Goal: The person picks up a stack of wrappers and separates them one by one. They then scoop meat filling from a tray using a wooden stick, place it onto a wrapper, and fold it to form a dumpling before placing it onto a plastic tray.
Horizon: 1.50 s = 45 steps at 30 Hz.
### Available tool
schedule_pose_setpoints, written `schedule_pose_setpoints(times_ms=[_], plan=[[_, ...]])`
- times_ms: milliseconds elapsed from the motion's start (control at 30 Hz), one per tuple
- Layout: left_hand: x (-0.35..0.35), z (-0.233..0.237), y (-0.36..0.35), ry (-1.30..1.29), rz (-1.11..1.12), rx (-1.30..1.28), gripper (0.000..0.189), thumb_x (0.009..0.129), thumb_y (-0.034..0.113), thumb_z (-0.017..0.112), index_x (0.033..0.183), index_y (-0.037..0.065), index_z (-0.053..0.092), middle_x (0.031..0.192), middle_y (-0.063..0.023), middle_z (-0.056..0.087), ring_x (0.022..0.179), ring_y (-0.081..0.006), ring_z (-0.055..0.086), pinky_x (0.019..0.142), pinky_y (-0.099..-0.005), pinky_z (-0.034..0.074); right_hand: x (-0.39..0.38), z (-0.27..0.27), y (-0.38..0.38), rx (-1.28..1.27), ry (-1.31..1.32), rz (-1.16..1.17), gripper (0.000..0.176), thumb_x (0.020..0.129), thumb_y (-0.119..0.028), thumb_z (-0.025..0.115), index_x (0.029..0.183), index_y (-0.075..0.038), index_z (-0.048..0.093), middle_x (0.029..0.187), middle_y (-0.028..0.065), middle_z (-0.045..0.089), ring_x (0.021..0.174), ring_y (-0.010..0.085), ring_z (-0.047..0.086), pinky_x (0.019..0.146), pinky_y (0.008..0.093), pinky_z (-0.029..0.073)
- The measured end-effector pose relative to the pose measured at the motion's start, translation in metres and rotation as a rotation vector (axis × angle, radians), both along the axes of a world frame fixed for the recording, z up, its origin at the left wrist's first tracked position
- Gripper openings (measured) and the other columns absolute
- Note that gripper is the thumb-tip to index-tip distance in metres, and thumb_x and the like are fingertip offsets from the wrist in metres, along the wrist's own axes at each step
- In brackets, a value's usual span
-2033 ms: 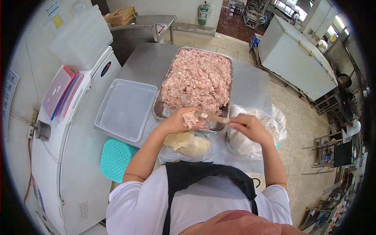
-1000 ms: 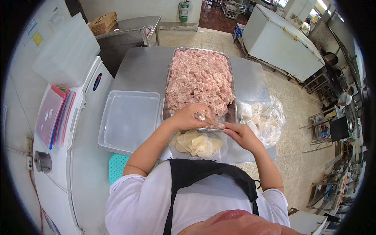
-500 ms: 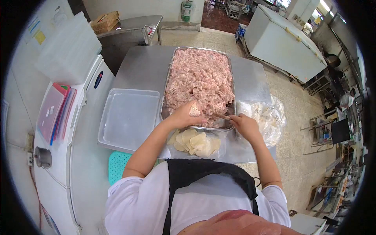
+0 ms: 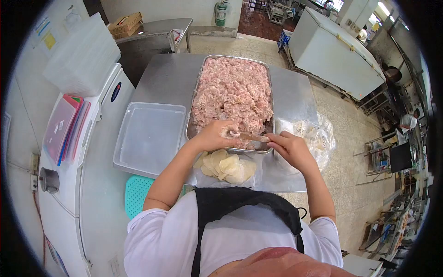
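My left hand (image 4: 214, 135) is curled around a dumpling wrapper (image 4: 228, 132) with a little meat filling in it, over the near edge of the metal tray (image 4: 188, 130). Pinched in my right hand (image 4: 292, 148) is a flat wooden spreading stick (image 4: 252, 136), its tip reaching to the wrapper. Pink ground meat (image 4: 233, 92) is heaped in the tray below and beyond both hands. Closer to my body, round pale wrappers (image 4: 228, 166) lie in an overlapping pile on clear plastic. The wrapper is partly hidden by my left fingers.
A translucent plastic tray (image 4: 150, 134) lies left of the meat on the steel table (image 4: 295, 92). Bagged wrappers (image 4: 314, 138) sit at the right. A turquoise perforated stool (image 4: 137, 196) stands below the table's left edge. A white freezer (image 4: 330, 51) is at the far right.
The stick has come up from the meat to the wrapper in my left hand. My left hand has turned and closed more around the wrapper.
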<state>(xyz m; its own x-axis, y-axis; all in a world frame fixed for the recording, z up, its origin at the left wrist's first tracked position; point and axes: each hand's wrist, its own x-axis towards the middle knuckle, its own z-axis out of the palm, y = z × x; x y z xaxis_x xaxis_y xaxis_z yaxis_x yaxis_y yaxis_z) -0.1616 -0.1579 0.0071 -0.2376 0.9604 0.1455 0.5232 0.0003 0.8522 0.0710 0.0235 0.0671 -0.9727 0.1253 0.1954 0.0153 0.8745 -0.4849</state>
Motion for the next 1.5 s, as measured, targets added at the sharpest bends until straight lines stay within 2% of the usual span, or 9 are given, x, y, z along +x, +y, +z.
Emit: schedule_pose_setpoints(times_ms=[67, 433, 500, 633, 900, 1033, 1233, 1367, 1500], plan=[[-0.001, 0.006, -0.001, -0.09, 0.013, -0.055, 0.044, 0.075, 0.029, 0.083, 0.106, 0.002, 0.067, 0.099, -0.012, 0.069, 0.091, -0.0191, 0.064, 0.084, -0.0328, 0.05, 0.004, 0.023, -0.02, 0.27, -0.032, -0.182, 0.026, 0.09, -0.02, 0.067, 0.114, -0.01, 0.068, 0.078, 0.0113, 0.061, 0.073, 0.0308, 0.064, 0.064, 0.0389, 0.051], [0.0, -0.01, 0.002, -0.233, 0.087, 0.021, 0.035, 0.079, 0.024, 0.083, 0.103, 0.006, 0.065, 0.096, -0.0014, 0.067, 0.088, -0.0085, 0.06, 0.076, -0.0263, 0.05, -0.004, 0.025, -0.025, 0.129, 0.102, -0.244, 0.027, 0.094, -0.018, 0.062, 0.119, -0.01, 0.064, 0.082, 0.0126, 0.061, 0.071, 0.0322, 0.063, 0.064, 0.0402, 0.051], [0.002, -0.009, 0.004, -0.242, 0.146, -0.089, 0.062, 0.075, 0.039, 0.083, 0.118, 0.0, 0.062, 0.102, -0.0118, 0.07, 0.093, -0.0196, 0.064, 0.086, -0.0328, 0.05, -0.011, -0.01, -0.018, 0.137, 0.131, -0.229, 0.028, 0.094, -0.019, 0.061, 0.121, -0.01, 0.063, 0.084, 0.0135, 0.062, 0.072, 0.0335, 0.063, 0.064, 0.0409, 0.051], [-0.003, -0.005, -0.001, -0.355, 0.079, -0.136, 0.06, 0.076, 0.035, 0.083, 0.12, 0.002, 0.061, 0.107, -0.0123, 0.069, 0.099, -0.0209, 0.064, 0.09, -0.0338, 0.049, -0.016, -0.051, 0.014, 0.314, -0.197, -0.271, 0.028, 0.096, -0.027, 0.058, 0.12, -0.014, 0.064, 0.092, 0.0148, 0.065, 0.082, 0.035, 0.065, 0.07, 0.0424, 0.052], [0.003, 0.01, 0.001, -0.136, 0.018, 0.213, 0.042, 0.076, 0.025, 0.082, 0.11, 0.007, 0.064, 0.109, -0.0083, 0.068, 0.103, -0.0194, 0.063, 0.094, -0.032, 0.047, 0.0, 0.004, -0.004, -0.269, 0.04, -0.348, 0.027, 0.094, -0.02, 0.062, 0.112, 0.0, 0.067, 0.096, 0.0198, 0.068, 0.087, 0.0357, 0.065, 0.078, 0.0385, 0.051], [-0.001, 0.021, 0.007, -0.181, -0.122, -0.04, 0.041, 0.076, 0.026, 0.082, 0.108, 0.006, 0.066, 0.106, -0.0109, 0.069, 0.101, -0.0197, 0.064, 0.092, -0.0318, 0.047, 0.0, -0.022, -0.01, -0.31, -0.003, -0.099, 0.026, 0.092, -0.015, 0.066, 0.114, -0.002, 0.067, 0.097, 0.0156, 0.069, 0.086, 0.0279, 0.066, 0.078, 0.035, 0.051], [-0.005, 0.001, 0.008, -0.209, 0.059, 0.038, 0.051, 0.072, 0.036, 0.085, 0.103, 0.0, 0.066, 0.093, -0.014, 0.069, 0.088, -0.0223, 0.064, 0.08, -0.0339, 0.049, -0.003, 0.034, -0.016, 0.24, 0.06, -0.283, 0.024, 0.09, -0.024, 0.067, 0.112, -0.015, 0.069, 0.075, 0.0102, 0.059, 0.068, 0.0297, 0.063, 0.06, 0.0408, 0.049], [-0.002, 0.01, 0.007, 0.054, 0.073, 0.081, 0.05, 0.072, 0.033, 0.086, 0.102, 0.001, 0.063, 0.092, -0.0091, 0.065, 0.088, -0.0167, 0.059, 0.08, -0.034, 0.047, -0.011, 0.016, -0.022, 0.215, 0.011, -0.16, 0.022, 0.089, -0.023, 0.067, 0.11, -0.014, 0.07, 0.075, 0.0102, 0.06, 0.067, 0.0298, 0.062, 0.059, 0.04, 0.049], [0.001, 0.0, -0.001, -0.164, 0.056, 0.222, 0.048, 0.072, 0.03, 0.087, 0.104, 0.003, 0.062, 0.096, -0.0073, 0.066, 0.09, -0.0178, 0.06, 0.082, -0.0327, 0.048, -0.004, 0.047, 0.006, 0.071, -0.116, -0.235, 0.023, 0.09, -0.013, 0.066, 0.112, -0.005, 0.069, 0.079, 0.0116, 0.06, 0.067, 0.0255, 0.059, 0.063, 0.0347, 0.046]])
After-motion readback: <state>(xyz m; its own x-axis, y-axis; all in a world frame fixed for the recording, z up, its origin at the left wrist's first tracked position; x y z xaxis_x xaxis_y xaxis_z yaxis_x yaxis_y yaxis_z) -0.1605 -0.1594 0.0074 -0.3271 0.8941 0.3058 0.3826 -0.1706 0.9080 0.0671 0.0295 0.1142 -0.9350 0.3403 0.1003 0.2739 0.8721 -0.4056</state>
